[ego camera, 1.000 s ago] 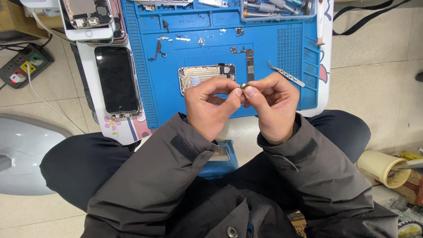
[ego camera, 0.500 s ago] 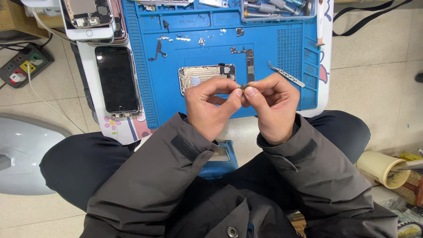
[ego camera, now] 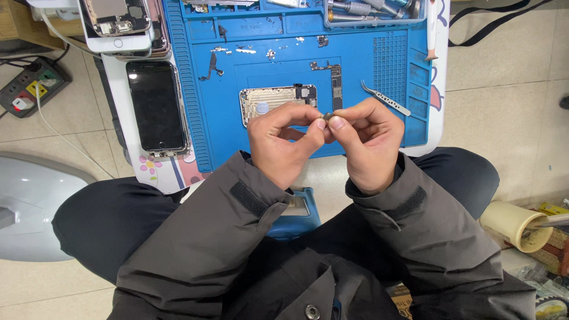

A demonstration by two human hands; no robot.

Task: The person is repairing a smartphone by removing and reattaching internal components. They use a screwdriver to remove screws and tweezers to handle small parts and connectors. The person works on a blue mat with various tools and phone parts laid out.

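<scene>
above the blue mat (ego camera: 379, 127), both hands' fingers (ego camera: 336, 123) pinched on a tiny part (ego camera: 324, 116)

- Blue repair mat (ego camera: 267, 148) on white table (ego camera: 166, 175)
- Black-screen phone (ego camera: 157, 106) at mat's left edge
- Opened phone shell (ego camera: 275, 101) mid-mat, logic board (ego camera: 336, 86) just beside
- Tweezers (ego camera: 385, 98) at right
- Power strip (ego camera: 29, 86) on floor
- Tape roll (ego camera: 512, 225) lower right

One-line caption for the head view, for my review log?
Both hands, left hand and right hand, pinch a tiny part above a blue repair mat.
</scene>
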